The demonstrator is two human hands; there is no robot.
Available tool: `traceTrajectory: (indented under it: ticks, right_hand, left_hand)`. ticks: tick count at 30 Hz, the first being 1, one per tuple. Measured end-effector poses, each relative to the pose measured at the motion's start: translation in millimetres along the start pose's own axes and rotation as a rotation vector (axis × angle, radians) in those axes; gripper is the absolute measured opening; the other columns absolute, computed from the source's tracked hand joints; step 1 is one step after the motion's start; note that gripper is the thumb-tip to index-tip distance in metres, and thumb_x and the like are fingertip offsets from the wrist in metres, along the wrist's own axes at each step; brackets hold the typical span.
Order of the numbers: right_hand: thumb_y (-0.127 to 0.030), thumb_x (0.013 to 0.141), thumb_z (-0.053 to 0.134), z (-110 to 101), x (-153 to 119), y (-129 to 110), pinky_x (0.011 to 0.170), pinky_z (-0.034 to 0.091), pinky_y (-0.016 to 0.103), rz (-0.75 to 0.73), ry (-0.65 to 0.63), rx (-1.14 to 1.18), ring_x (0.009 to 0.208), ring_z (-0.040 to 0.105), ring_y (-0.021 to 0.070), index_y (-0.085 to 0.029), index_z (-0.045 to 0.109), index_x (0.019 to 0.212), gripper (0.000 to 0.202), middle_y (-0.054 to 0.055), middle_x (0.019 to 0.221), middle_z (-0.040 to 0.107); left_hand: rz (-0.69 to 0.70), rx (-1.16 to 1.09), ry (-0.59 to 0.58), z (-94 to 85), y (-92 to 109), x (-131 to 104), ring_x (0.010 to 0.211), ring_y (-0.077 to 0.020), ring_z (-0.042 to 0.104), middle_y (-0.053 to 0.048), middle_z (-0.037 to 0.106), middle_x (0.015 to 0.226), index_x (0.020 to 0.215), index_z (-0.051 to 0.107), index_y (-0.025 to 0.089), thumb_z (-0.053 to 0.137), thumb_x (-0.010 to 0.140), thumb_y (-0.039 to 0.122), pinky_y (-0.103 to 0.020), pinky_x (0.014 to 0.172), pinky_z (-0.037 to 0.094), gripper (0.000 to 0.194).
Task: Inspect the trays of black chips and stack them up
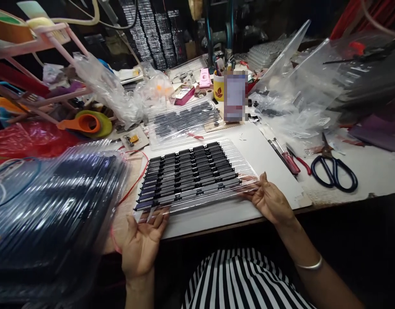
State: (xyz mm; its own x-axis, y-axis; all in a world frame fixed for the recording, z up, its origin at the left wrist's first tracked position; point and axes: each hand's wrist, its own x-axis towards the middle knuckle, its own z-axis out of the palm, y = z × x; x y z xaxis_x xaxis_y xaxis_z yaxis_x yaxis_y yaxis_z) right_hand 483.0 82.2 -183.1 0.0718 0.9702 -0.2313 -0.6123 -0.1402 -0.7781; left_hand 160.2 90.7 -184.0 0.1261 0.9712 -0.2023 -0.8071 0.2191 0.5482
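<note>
A clear ribbed plastic tray (244,161) is held between my two hands, tilted slightly above a white board. Rows of black comb-like electronic parts (187,171) fill most of it, while its right-hand strip holds none. My left hand (141,246) supports the near left corner, palm up, with the fingers under the tray and the thumb at its edge. At the near right corner, my right hand (273,199) pinches the rim, thumb above and fingers beneath. The plastic partly covers the fingertips of both hands.
Stacked filled trays (56,214) stand at left. Another filled tray (186,120) lies behind the white board (265,150). To the right are blue-handled scissors (334,171), a red screwdriver (290,161) and plastic bags (300,94). A yellow mug (218,88) stands near a phone (235,96).
</note>
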Motion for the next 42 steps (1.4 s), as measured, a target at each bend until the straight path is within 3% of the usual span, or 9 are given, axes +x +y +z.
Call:
traceTrajectory:
  ticks: [6,10,18,28,38,40,42]
  right_hand:
    - [-0.056,0.080,0.061,-1,1,1,0.076,0.059,0.031,-0.035,0.047,-0.019,0.078,0.069,0.0167,-0.018,0.072,0.091,0.041,0.005,0.097,0.072]
    - [-0.057,0.079,0.061,-3,2,3,0.074,0.058,0.028,-0.026,0.055,-0.009,0.080,0.069,0.0175,-0.015,0.072,0.093,0.046,0.005,0.090,0.073]
    - [-0.058,0.083,0.054,-9,3,4,0.078,0.057,0.030,0.027,0.039,-0.017,0.090,0.069,0.0236,-0.017,0.072,0.095,0.047,0.010,0.092,0.074]
    - [-0.056,0.086,0.049,-13,3,4,0.080,0.056,0.031,0.030,0.044,-0.017,0.091,0.070,0.0234,-0.018,0.071,0.092,0.045,0.009,0.089,0.074]
    - [-0.054,0.089,0.049,-6,1,0,0.076,0.056,0.030,0.015,-0.047,0.046,0.087,0.071,0.0223,-0.015,0.069,0.096,0.045,0.009,0.087,0.074]
    - [-0.052,0.090,0.047,-4,1,-1,0.074,0.056,0.030,0.006,-0.057,0.076,0.083,0.071,0.0208,-0.014,0.069,0.094,0.044,0.008,0.083,0.075]
    - [-0.050,0.092,0.046,-2,1,-1,0.072,0.057,0.030,-0.007,-0.065,0.104,0.079,0.072,0.0193,-0.014,0.069,0.093,0.042,0.007,0.081,0.075]
  left_hand:
    - [-0.044,-0.077,0.031,8.5,-1,-3,0.111,-0.0302,0.060,-0.020,0.068,0.110,0.102,0.068,0.010,0.029,0.096,0.046,-0.044,0.091,0.050,0.054]
    - [-0.078,-0.151,-0.012,11.1,1,-1,0.112,-0.0293,0.059,-0.020,0.067,0.111,0.100,0.069,0.009,0.026,0.096,0.049,-0.045,0.094,0.048,0.059]
    - [-0.100,-0.165,-0.055,16.0,5,-2,0.125,-0.0321,0.047,-0.024,0.061,0.121,0.104,0.067,0.007,0.028,0.093,0.055,-0.046,0.102,0.041,0.063]
    - [-0.131,-0.227,0.021,24.6,8,-3,0.132,-0.0348,0.030,-0.026,0.059,0.122,0.100,0.067,0.006,0.029,0.092,0.055,-0.048,0.100,0.042,0.063]
    - [-0.180,-0.261,-0.176,24.4,12,-4,0.132,-0.0315,0.027,-0.024,0.051,0.131,0.117,0.061,0.007,0.029,0.095,0.051,-0.043,0.103,0.039,0.059]
    - [-0.161,-0.266,-0.168,25.0,12,-5,0.132,-0.0315,0.025,-0.023,0.046,0.135,0.129,0.053,0.010,0.031,0.095,0.049,-0.044,0.103,0.039,0.056]
    - [-0.131,-0.259,-0.134,25.4,12,-5,0.132,-0.0321,0.022,-0.023,0.039,0.140,0.142,0.035,0.014,0.034,0.095,0.047,-0.046,0.103,0.039,0.058]
